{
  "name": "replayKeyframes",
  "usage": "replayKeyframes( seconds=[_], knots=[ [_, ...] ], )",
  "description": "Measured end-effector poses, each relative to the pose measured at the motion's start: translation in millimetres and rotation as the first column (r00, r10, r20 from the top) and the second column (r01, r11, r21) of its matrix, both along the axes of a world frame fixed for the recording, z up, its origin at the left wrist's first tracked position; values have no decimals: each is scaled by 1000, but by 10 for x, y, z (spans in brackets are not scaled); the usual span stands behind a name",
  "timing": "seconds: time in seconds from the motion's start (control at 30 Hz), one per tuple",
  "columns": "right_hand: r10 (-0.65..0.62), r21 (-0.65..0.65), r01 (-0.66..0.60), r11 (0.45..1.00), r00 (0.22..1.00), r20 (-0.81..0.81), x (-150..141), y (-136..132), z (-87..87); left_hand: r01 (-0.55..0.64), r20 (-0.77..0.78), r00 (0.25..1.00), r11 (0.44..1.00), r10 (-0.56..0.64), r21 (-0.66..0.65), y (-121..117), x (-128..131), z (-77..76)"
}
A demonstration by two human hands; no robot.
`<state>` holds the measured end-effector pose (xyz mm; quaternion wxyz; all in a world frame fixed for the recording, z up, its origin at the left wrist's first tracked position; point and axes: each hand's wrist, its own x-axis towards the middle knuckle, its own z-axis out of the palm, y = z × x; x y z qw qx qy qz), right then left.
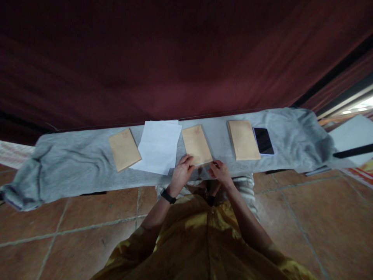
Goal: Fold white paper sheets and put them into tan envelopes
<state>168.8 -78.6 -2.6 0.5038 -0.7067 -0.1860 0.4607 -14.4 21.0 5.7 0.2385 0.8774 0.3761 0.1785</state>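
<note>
A tan envelope (196, 144) lies in the middle of a narrow bench covered with grey cloth (72, 163). My left hand (182, 172), with a black wristband, rests its curled fingers on the envelope's near left corner. My right hand (220, 172) pinches the near right corner with closed fingers. Left of my hands lie white paper sheets (159, 146) and a second tan envelope (124, 149). To the right sits a stack of tan envelopes (243, 139) with a dark phone (263, 140) beside it.
A dark red curtain (175, 58) hangs behind the bench. Brown floor tiles (72, 233) spread below. A white board with a black bar (352, 146) sits at the far right. The cloth droops off the bench's left end.
</note>
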Motion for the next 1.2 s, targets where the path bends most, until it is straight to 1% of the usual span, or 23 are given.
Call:
replayKeyframes(
  seconds=[0.03,0.07,0.1,0.13,0.17,0.2,0.23,0.27,0.37,0.43,0.5,0.53,0.6,0.67,0.73,0.83,0.9,1.0,1.07,1.2],
  knots=[
    [-1,-7,2,1000,996,93,34,-41,11,3,-7,1000,1000,-2,20,4,-7,1],
    [6,-12,-4,1000,975,221,64,-73,22,1,-12,1000,999,-1,45,9,-11,6],
    [25,-15,-20,1000,929,370,90,-92,32,-3,-16,1000,997,4,73,17,-8,16],
    [51,-13,-51,999,851,522,109,-95,41,-8,-17,1000,995,10,103,27,6,32],
    [79,-8,-98,995,752,654,122,-83,46,-9,-17,1000,991,11,134,44,33,53],
    [101,3,-156,988,655,748,129,-56,47,-1,-19,1000,986,4,164,67,75,76],
    [113,22,-219,975,584,804,130,-17,43,14,-25,1000,981,-9,192,99,133,100],
    [117,44,-281,959,528,841,126,30,34,33,-37,999,976,-25,217,142,205,121],
    [135,58,-433,900,403,905,93,159,-21,89,-115,991,959,-60,268,335,479,140],
    [166,14,-487,873,323,932,61,203,-72,113,-190,980,953,-60,280,508,667,107],
    [188,-38,-494,869,258,948,30,212,-123,119,-263,964,954,-44,277,693,830,47],
    [191,-52,-491,870,238,952,18,209,-145,111,-295,955,956,-27,271,783,900,12],
    [180,-53,-476,878,226,957,1,202,-179,83,-343,939,963,10,256,943,1012,-57],
    [160,-35,-471,881,228,960,-7,199,-195,70,-357,934,967,23,245,1072,1094,-117],
    [146,-19,-476,879,231,962,-12,203,-195,94,-333,943,964,-6,247,1165,1148,-163],
    [137,-3,-478,878,247,959,-18,208,-190,139,-267,961,953,-65,268,1245,1172,-216],
    [128,14,-476,879,264,956,-17,209,-196,172,-241,965,946,-106,276,1261,1154,-244],
    [113,42,-485,873,285,952,-6,204,-220,267,-257,946,925,-198,272,1233,1100,-269],
    [107,56,-493,868,296,949,2,196,-235,312,-276,931,911,-238,270,1186,1059,-271],
    [113,49,-487,872,297,948,9,173,-239,365,-293,913,890,-285,273,1037,973,-247]
  ],
)
